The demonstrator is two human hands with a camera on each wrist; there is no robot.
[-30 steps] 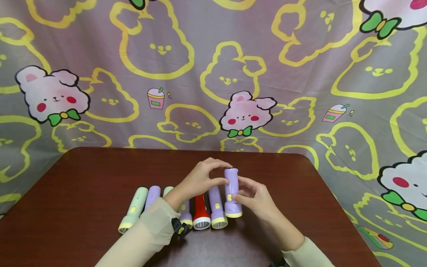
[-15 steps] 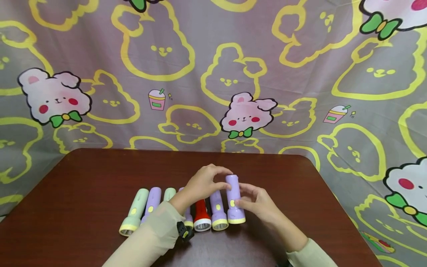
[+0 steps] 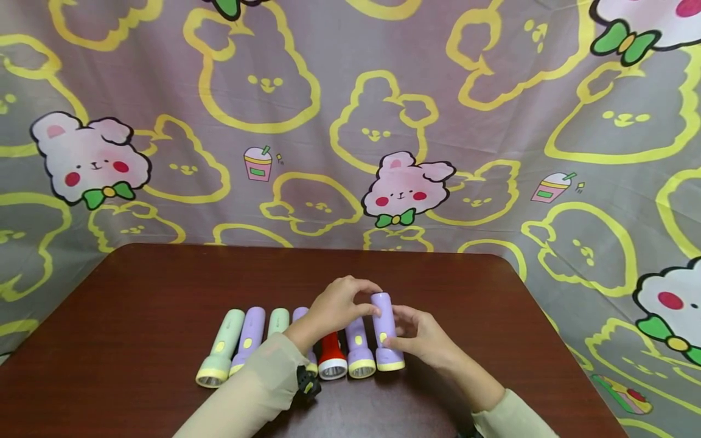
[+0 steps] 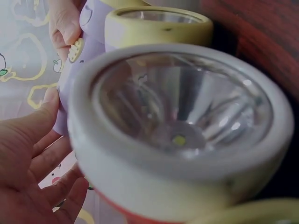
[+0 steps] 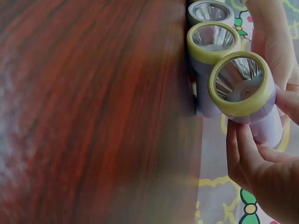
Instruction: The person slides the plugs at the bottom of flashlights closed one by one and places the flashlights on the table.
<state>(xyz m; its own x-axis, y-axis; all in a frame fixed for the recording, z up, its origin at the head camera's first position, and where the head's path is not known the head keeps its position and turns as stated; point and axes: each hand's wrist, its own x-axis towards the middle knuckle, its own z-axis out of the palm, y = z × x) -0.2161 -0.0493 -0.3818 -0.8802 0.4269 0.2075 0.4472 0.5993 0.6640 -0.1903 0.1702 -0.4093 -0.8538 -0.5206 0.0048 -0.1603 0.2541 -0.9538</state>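
Note:
A lilac flashlight (image 3: 385,322) with a pale yellow rim and button is held by both hands at the right end of a row of flashlights. My left hand (image 3: 336,307) pinches its tail end between thumb and fingers, palm over the row. From the right side, my right hand (image 3: 424,336) grips the body, thumb by the button. Its lens end points toward me and stands above its neighbour in the right wrist view. Directly left of it lies another lilac flashlight (image 3: 358,350), then a red flashlight (image 3: 331,347) with a white rim, which looms large in the left wrist view.
Further left lie a light green flashlight (image 3: 227,337), a lilac flashlight (image 3: 252,334) and a second green flashlight (image 3: 278,321); my left sleeve partly covers another lilac flashlight (image 3: 300,313). The dark brown table (image 3: 137,353) ends at a patterned curtain (image 3: 306,55).
Both hands have lowered the lilac flashlight and brought it slightly to the right, down beside the row. The other flashlights lie as before.

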